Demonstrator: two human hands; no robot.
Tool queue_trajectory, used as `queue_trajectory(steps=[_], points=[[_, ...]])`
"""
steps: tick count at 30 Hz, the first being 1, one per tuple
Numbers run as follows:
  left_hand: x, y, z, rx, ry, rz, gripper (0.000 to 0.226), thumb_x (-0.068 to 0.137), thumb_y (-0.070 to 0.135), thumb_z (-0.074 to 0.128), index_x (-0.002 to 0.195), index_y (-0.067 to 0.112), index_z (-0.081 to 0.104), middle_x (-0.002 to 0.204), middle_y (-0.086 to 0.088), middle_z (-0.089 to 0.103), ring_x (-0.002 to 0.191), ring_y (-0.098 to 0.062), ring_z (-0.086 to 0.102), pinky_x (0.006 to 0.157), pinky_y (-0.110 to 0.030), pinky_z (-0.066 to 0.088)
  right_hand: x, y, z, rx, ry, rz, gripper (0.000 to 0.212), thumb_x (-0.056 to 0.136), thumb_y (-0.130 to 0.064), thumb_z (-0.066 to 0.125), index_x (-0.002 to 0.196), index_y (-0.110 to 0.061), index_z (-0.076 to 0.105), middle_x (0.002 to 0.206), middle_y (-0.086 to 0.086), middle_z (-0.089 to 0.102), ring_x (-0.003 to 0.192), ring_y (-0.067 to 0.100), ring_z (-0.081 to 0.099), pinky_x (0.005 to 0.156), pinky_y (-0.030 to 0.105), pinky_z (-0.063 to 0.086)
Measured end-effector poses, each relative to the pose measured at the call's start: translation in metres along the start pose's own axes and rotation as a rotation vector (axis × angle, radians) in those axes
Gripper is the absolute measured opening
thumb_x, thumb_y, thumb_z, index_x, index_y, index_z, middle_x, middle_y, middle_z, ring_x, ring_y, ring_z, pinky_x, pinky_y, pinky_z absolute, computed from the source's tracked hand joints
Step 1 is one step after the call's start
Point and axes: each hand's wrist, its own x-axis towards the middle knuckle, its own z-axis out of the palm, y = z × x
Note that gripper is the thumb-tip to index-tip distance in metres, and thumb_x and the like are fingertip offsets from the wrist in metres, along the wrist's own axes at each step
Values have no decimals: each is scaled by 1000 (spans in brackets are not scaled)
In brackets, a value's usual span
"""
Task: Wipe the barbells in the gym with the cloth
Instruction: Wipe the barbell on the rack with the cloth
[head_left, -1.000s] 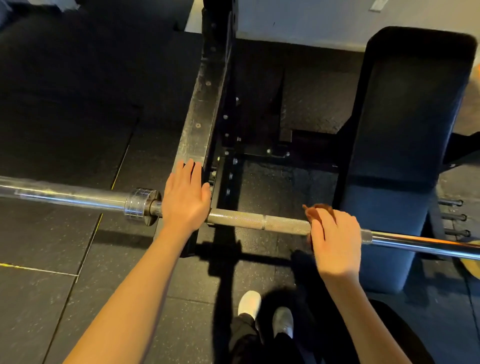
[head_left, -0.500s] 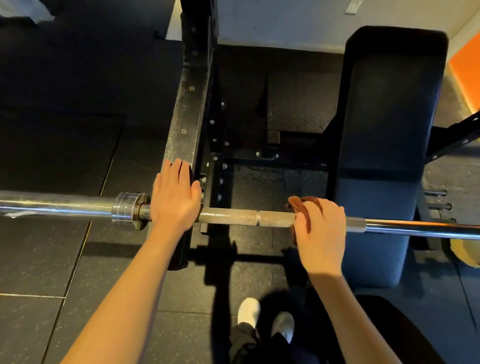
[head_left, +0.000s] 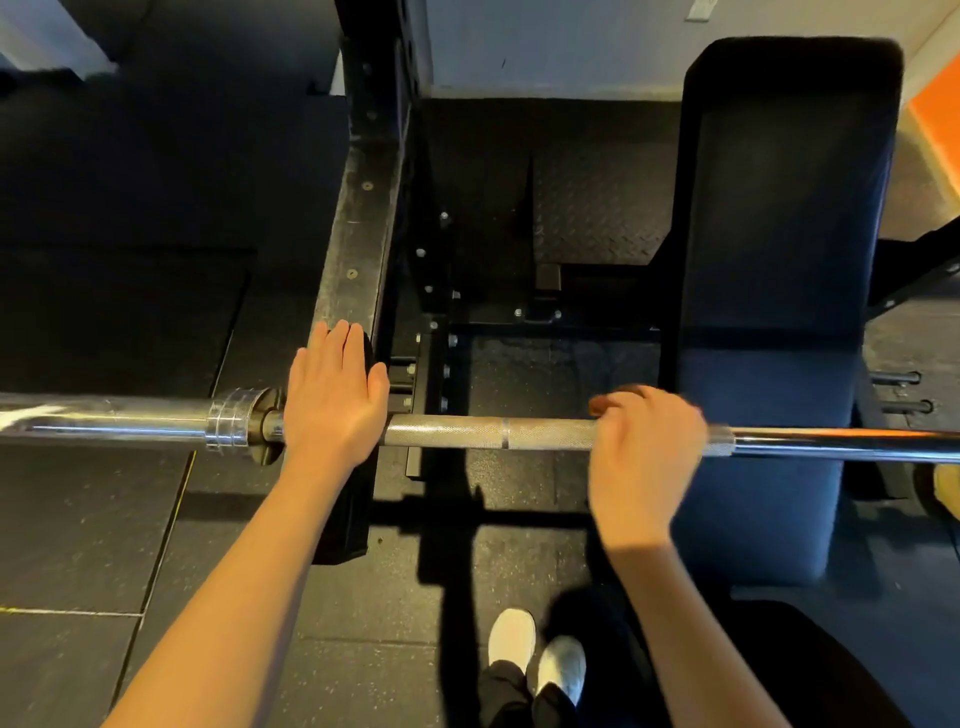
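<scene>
The right hand (head_left: 644, 457) is clenched over the barbell (head_left: 488, 434), fingers curled down round the bar and gripping a brown cloth (head_left: 618, 396). Only a small fold of the cloth shows, past the knuckles on the far side. The hand is slightly blurred and sits at the right end of the knurled grey section, where the shaft turns to smooth chrome.

The left hand (head_left: 332, 395) lies flat and released, fingers straight and together, palm resting on the bar just inside the collar (head_left: 234, 418). Its fingertips reach onto the black rack upright (head_left: 363, 218), which runs away from the bar with bolt heads along it. Left of the collar, the chrome sleeve (head_left: 104, 418) runs out of view.

The bar lies level across the view, at the near end of the rack. Beyond the right hand stands a black padded bench (head_left: 779, 260), with 2 pegs (head_left: 898, 379) beside its right edge and a yellow plate (head_left: 946, 488) below them. Under everything is a dark rubber floor (head_left: 78, 519), where 2 white shoes (head_left: 511, 636) stand near the bottom edge. A pale wall (head_left: 545, 41) closes the far side, with an orange patch (head_left: 935, 104) at the right.
</scene>
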Motion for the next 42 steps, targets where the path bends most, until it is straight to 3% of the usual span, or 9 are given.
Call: queue_trajectory(steps=[8,11,14,18,21,27,34,39,42], points=[[6,3,-2,-48,40,-5,31,94,34,32,107,11,48,108,-5,50,107,-28,47,93,-49,43,6,5,2,6,-240,-513,36,91,-26,40,112,-23,70,107,-7,65,93,17,58,80,35,43],[7,2,-1,-65,39,-15,41,93,37,27,115,9,47,113,-8,51,114,-32,47,98,-51,42,10,35,-10,26,-122,-246,40,93,-25,35,109,-22,72,104,-6,64,95,17,54,94,36,38],[7,2,0,-73,36,-32,43,93,36,26,116,7,47,114,-10,52,114,-34,47,99,-52,41,1,-6,6,27,-36,-54,38,90,-21,36,92,-14,74,90,0,66,84,21,56,84,38,41],[7,2,-1,-114,53,-25,42,92,34,26,117,7,46,113,-9,51,113,-32,47,95,-50,42,-22,-88,38,80,-122,-301,20,89,-17,53,96,-16,71,92,-3,67,83,17,61,79,32,46],[9,1,-3,-154,33,-24,41,92,33,25,117,8,46,113,-7,50,117,-33,46,97,-48,42,-14,-81,31,91,-219,-430,33,93,-28,40,102,-21,71,96,-7,68,87,14,62,77,31,47],[13,0,-5,-275,37,9,36,89,37,23,109,15,44,105,3,45,120,-21,42,93,-32,39,-10,-67,23,67,-22,-84,34,88,-20,40,78,-15,72,78,-1,65,75,22,59,70,39,42],[24,-12,-10,-281,-39,54,28,90,25,32,111,11,45,115,-8,49,126,-35,42,107,-51,34,-14,-114,49,28,-282,-403,34,95,-30,37,101,-26,71,89,-13,64,85,7,56,79,25,36],[30,-28,-7,-175,-69,123,36,94,27,32,121,8,45,122,-10,49,125,-33,43,110,-49,32,3,-75,29,-12,-95,-50,33,87,-22,42,72,-20,71,75,-7,63,76,15,56,90,44,43],[36,-25,-6,-192,-58,120,43,94,30,28,127,7,44,129,-10,48,135,-30,36,116,-48,25,-6,-123,50,20,-154,-106,45,92,-29,34,71,-21,72,69,-7,64,67,12,57,75,29,42]])
